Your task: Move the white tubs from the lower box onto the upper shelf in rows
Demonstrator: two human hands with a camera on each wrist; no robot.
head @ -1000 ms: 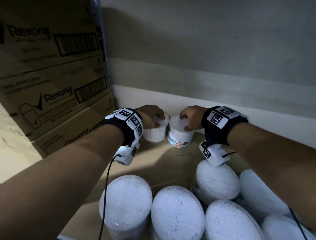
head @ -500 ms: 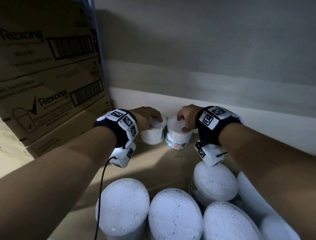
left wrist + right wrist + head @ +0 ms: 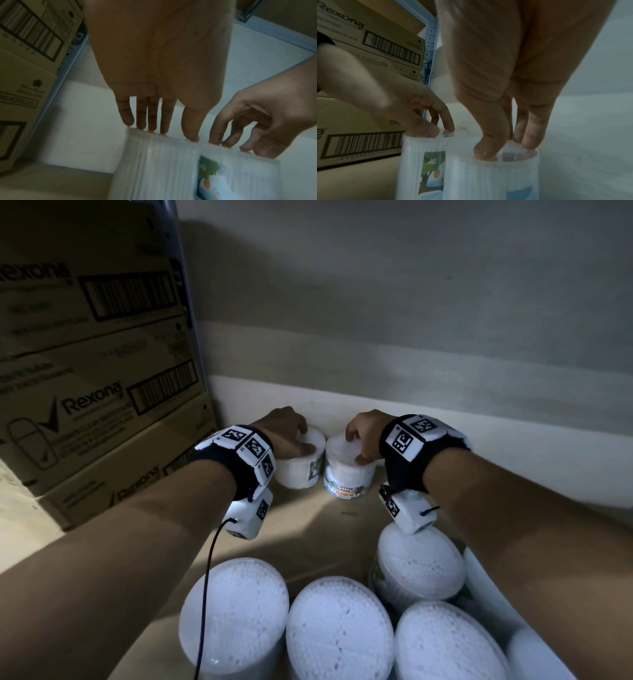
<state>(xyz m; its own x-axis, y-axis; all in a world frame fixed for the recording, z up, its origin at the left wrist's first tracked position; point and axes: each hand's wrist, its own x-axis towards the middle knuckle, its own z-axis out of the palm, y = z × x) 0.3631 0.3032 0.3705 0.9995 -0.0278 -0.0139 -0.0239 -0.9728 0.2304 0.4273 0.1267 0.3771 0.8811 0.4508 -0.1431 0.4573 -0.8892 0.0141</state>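
Two white tubs stand side by side at the back of the brown shelf (image 3: 308, 532), close to the wall. My left hand (image 3: 291, 433) reaches over the left tub (image 3: 298, 474). Its straight fingertips (image 3: 150, 125) and thumb touch the lid's top edge. My right hand (image 3: 363, 433) is over the right tub (image 3: 346, 474), which carries a "Cotton Buds" label, and its thumb and fingertips (image 3: 530, 142) rest on the lid. The wrist views show the left tub (image 3: 154, 162), the right tub (image 3: 488, 178) and the left tub's tree picture (image 3: 433, 162), with no finger wrapped round a tub's side.
Stacked Rexona cardboard boxes (image 3: 85, 405) fill the left side behind a grey shelf upright (image 3: 185, 285). Several more white tubs (image 3: 339, 635) crowd the foreground under my forearms. The pale wall (image 3: 411, 337) closes the back. Bare shelf lies between the two groups.
Both hands have stayed on their tubs at the back of the shelf. The two tubs now stand slightly closer together, and the view has shifted a little.
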